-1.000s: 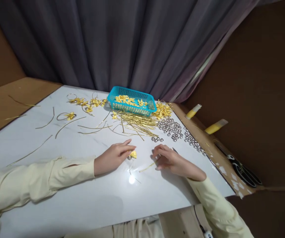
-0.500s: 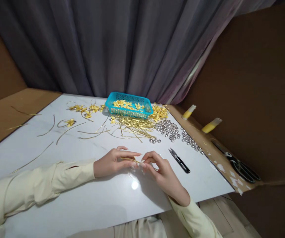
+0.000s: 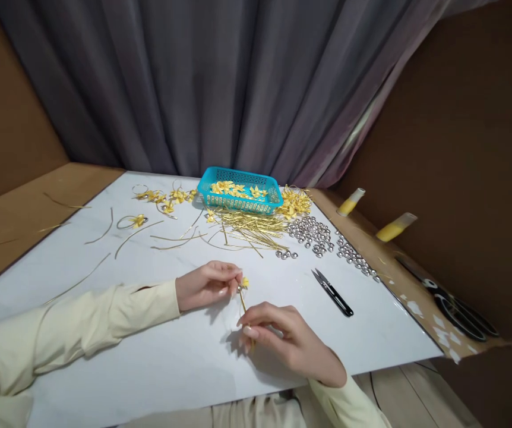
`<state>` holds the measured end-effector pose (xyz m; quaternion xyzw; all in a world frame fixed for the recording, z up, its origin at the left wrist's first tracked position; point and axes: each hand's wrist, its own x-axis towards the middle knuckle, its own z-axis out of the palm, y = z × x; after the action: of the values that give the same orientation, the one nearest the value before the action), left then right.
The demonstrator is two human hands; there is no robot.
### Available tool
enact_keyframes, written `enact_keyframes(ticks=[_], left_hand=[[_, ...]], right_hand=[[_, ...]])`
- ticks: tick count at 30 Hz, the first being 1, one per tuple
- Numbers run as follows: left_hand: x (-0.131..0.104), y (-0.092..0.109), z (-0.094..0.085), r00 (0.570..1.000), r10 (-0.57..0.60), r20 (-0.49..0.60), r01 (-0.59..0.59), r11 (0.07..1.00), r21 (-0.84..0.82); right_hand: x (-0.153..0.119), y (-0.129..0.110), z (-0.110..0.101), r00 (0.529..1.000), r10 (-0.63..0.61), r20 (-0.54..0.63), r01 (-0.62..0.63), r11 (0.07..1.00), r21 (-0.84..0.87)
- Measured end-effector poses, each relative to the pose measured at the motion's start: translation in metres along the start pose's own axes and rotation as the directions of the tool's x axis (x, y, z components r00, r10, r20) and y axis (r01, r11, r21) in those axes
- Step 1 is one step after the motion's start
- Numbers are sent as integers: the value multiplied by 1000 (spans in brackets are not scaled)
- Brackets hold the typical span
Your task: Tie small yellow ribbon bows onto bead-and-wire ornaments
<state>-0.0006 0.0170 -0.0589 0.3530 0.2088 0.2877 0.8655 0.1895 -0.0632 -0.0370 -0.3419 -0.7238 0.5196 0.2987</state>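
My left hand (image 3: 211, 285) pinches a small piece whose yellow ribbon flower (image 3: 245, 282) pokes out past the fingertips. A little silver bead seems to sit beside the flower, partly covered by the fingers. From there a gold wire (image 3: 243, 303) runs down toward me, and my right hand (image 3: 283, 339) is closed on it between thumb and fingers. Both hands are over the white tabletop (image 3: 149, 368). Beyond them lies a pile of gold wires (image 3: 256, 229); silver beads (image 3: 312, 235) are heaped to its right.
A blue basket (image 3: 238, 205) with yellow flowers stands at the back. More yellow flowers (image 3: 296, 202) lie beside it. Black thread snips (image 3: 334, 294) rest to the right. Scissors (image 3: 456, 309) and two glue tubes (image 3: 396, 227) are along the right edge. Finished-looking wired flowers (image 3: 138, 221) lie left.
My right hand has drawn down and toward me along the wire, away from my left hand. The yellow flower now shows at my left fingertips. The view has shifted slightly.
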Motion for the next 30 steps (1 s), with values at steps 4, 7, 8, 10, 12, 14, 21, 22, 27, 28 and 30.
enact_keyframes(ticks=[4, 7, 8, 10, 12, 14, 21, 22, 27, 28, 30], left_hand=[[0, 1, -5, 1000, -20, 10, 20, 998, -67], [0, 2, -6, 998, -48, 44, 52, 995, -89], [-1, 2, -5, 997, -60, 50, 64, 995, -80], [-1, 1, -4, 996, -82, 44, 84, 996, -24], [0, 1, -2, 996, -85, 7, 84, 995, 54], [0, 1, -1, 997, -62, -40, 66, 992, 111], [4, 4, -3, 996, -14, -89, 22, 996, 90], [4, 4, -4, 997, -23, -73, 29, 996, 81], [3, 4, -6, 997, -61, 54, 62, 998, -5], [2, 4, -6, 994, -76, 83, 78, 997, -20], [2, 3, -5, 986, -105, 126, 108, 994, -19]], right_hand=[[-1, -4, 0, 992, -36, 124, 11, 980, 198], [0, -4, 1, 997, -1, 77, -22, 953, 301], [0, -2, 1, 998, 48, 27, -54, 945, 322], [1, 1, 1, 983, 168, -79, -130, 925, 358], [2, 3, -1, 954, 256, -156, -181, 907, 381], [3, 4, -3, 941, 280, -190, -182, 892, 414], [5, 2, -11, 902, 357, -242, -189, 832, 522], [5, 3, -11, 899, 373, -230, -209, 826, 524], [5, 4, -12, 905, 383, -183, -235, 811, 536], [5, 4, -12, 907, 381, -181, -234, 812, 534], [5, 4, -11, 909, 379, -176, -238, 815, 528]])
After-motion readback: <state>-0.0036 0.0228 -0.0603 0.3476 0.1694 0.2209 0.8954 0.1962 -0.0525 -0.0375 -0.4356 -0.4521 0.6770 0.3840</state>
